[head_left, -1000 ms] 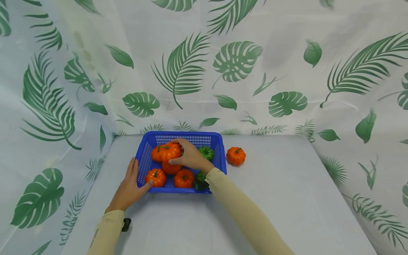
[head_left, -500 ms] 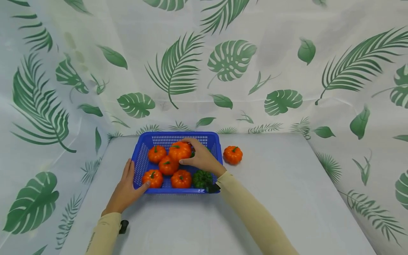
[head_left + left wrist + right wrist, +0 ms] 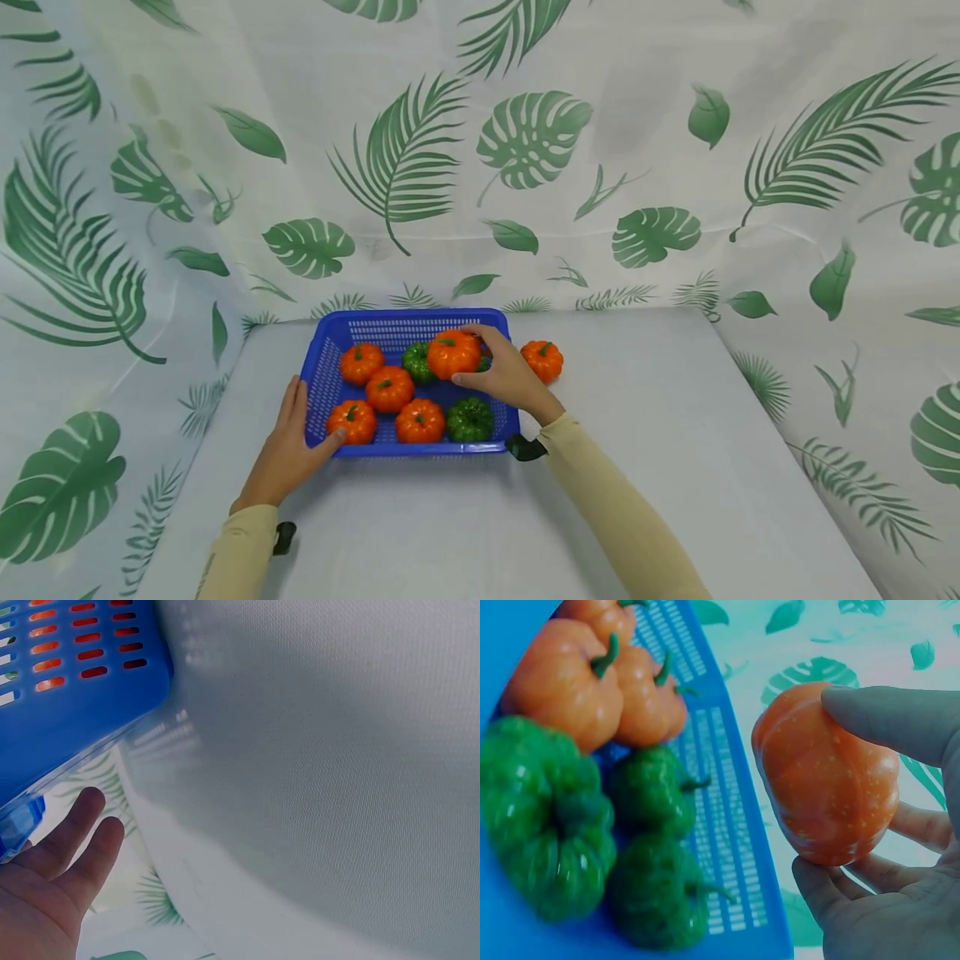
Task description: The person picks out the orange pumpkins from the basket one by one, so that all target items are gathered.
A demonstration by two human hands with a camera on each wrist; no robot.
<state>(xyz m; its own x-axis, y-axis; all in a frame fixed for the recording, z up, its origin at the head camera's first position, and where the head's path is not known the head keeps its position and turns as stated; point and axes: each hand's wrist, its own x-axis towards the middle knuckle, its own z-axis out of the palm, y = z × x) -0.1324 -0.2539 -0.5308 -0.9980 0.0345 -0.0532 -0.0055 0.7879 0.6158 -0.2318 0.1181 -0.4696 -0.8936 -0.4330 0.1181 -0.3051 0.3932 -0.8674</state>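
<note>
My right hand (image 3: 508, 377) pinches an orange mini pumpkin (image 3: 453, 355) between thumb and fingers, held above the blue basket (image 3: 420, 451). In the right wrist view this pumpkin (image 3: 825, 774) is gripped on its ribbed sides, apart from the pumpkins in the basket. My left hand (image 3: 288, 450) rests at the basket's near left corner, thumb by the front rim and fingers along the outer left side. Two of its fingers show straight in the left wrist view. Inside the basket lie several orange pumpkins (image 3: 389, 389) and green pumpkins (image 3: 470, 419), one green one partly hidden behind my right hand.
Another orange pumpkin (image 3: 542, 361) sits on the white tabletop (image 3: 645, 433), right of the basket and partly behind my right hand. A leaf-patterned curtain (image 3: 420, 267) stands behind and along both sides of the table.
My right hand has carried its orange pumpkin rightward over the basket, uncovering orange and green pumpkins beneath. The left hand stays at the basket's corner. The head view has shifted slightly.
</note>
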